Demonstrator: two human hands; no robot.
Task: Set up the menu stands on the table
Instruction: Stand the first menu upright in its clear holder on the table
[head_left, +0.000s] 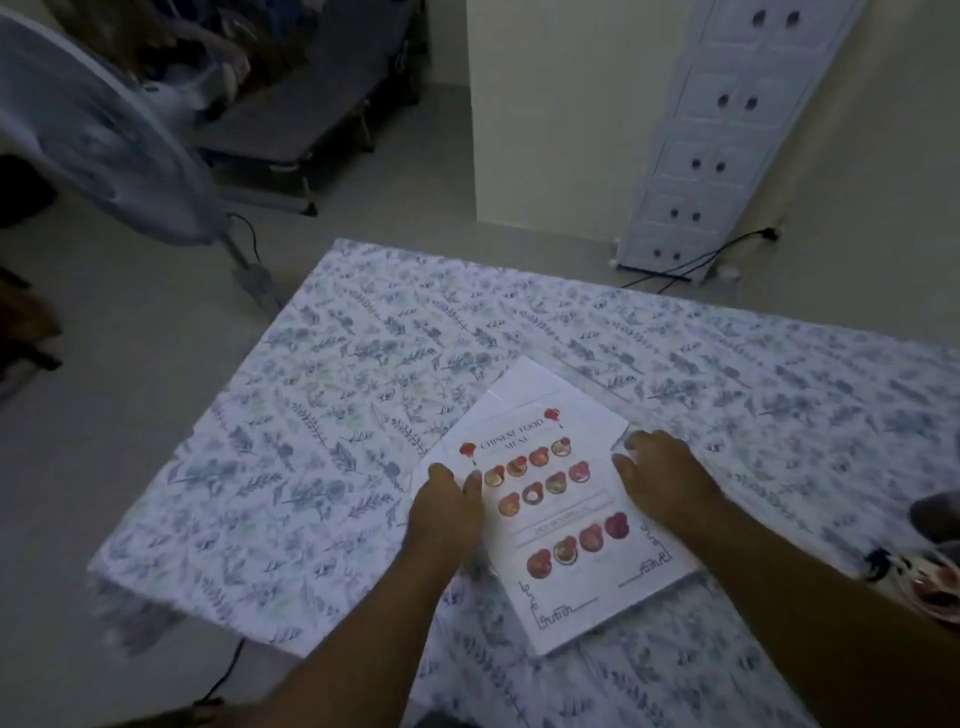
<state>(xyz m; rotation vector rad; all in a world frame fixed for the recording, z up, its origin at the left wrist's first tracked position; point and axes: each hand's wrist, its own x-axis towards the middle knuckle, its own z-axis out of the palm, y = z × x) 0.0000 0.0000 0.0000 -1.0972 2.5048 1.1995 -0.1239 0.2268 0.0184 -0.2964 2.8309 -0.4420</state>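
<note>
While both hands rest on the stack, the menu sheet (566, 514) lies flat on the worktop (332, 395), which is covered by a blue floral cloth. One printed menu shows on top, headed "Chinese Food Menu", with rows of red and orange dish pictures. Under it, toward the far side of the grip, at least one more white sheet (524, 384) juts out; how many lie beneath I cannot tell, and a clear plastic edge seems to run along the stack's right side.

The left hand (447, 514) sits at the menu's left edge, thumb on the printed face and fingers curled at the border, seemingly pinching that edge. The right hand (662, 475) lies at the right edge, fingers spread and pressing down rather than closed around anything.

Right of the right-hand grip, at the frame's border, a patterned object (930, 577) sits partly cut off. Beyond the worktop stand one fan (98, 135) to the left and one white drawer unit (727, 130) against the wall.
</note>
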